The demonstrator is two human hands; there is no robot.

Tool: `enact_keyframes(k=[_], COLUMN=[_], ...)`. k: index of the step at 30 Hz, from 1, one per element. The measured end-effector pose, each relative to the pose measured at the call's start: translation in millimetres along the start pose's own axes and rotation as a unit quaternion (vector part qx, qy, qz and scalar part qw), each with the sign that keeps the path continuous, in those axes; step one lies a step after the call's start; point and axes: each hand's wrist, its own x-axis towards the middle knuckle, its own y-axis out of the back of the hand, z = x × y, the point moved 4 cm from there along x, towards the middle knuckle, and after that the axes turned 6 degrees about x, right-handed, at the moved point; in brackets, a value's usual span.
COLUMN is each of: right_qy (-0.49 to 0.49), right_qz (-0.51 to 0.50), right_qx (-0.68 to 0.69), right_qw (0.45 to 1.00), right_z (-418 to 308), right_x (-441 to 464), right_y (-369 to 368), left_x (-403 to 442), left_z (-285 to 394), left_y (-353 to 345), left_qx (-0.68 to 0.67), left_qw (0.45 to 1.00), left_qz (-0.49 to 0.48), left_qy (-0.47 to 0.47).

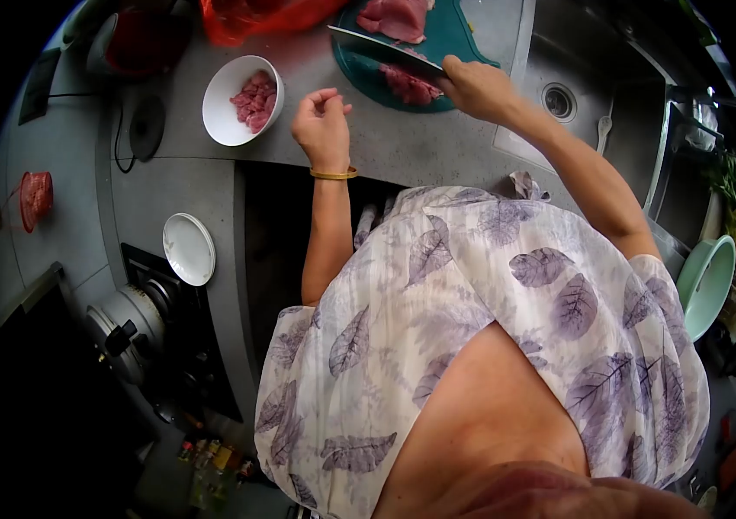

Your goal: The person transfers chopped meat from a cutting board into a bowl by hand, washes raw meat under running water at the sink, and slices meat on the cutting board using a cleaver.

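In my right hand (478, 86) is the handle of a wide knife (385, 50), its blade reaching left across a green cutting board (359, 76). Cut pink meat (409, 85) lies on the board just below the blade, and a larger piece of meat (394, 19) rests above it. My left hand (323, 130), with a yellow bracelet at the wrist, is raised between the board and a white bowl (216, 102). Its fingers are curled together; whether they hold anything is too small to tell. Small meat pieces (255, 102) lie inside the bowl.
A red plastic bag (255, 19) lies at the top. The sink (575, 52) is to the right, with a spoon (604, 134). At the left are stacked white plates (189, 249) and a pot (134, 324). A light green basin (708, 281) stands far right.
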Motion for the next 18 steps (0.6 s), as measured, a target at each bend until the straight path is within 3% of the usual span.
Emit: enact_keyframes(k=[5, 11, 14, 18], right_qy=[-0.027, -0.003, -0.017, 0.011], right_qz=[-0.039, -0.029, -0.061, -0.027], right_qx=[-0.003, 0.009, -0.004, -0.013], right_qw=[0.999, 1.000, 0.998, 0.999], right_z=[-1.6, -17.9, -4.8, 2.1], right_x=[-12.4, -16.7, -22.7, -10.8], right_y=[-23.2, 8.2, -23.3, -11.2], left_x=[-3.0, -0.9, -0.7, -2.5], left_z=[-4.9, -3.7, -6.8, -1.5], left_y=[8.8, 10.5, 9.0, 6.7], left_qx=[0.019, 0.019, 0.007, -0.016], left_qw=[1.000, 0.999, 1.000, 0.999], left_qz=[0.013, 0.026, 0.023, 0.024], left_qy=[0.011, 0.005, 0.014, 0.013])
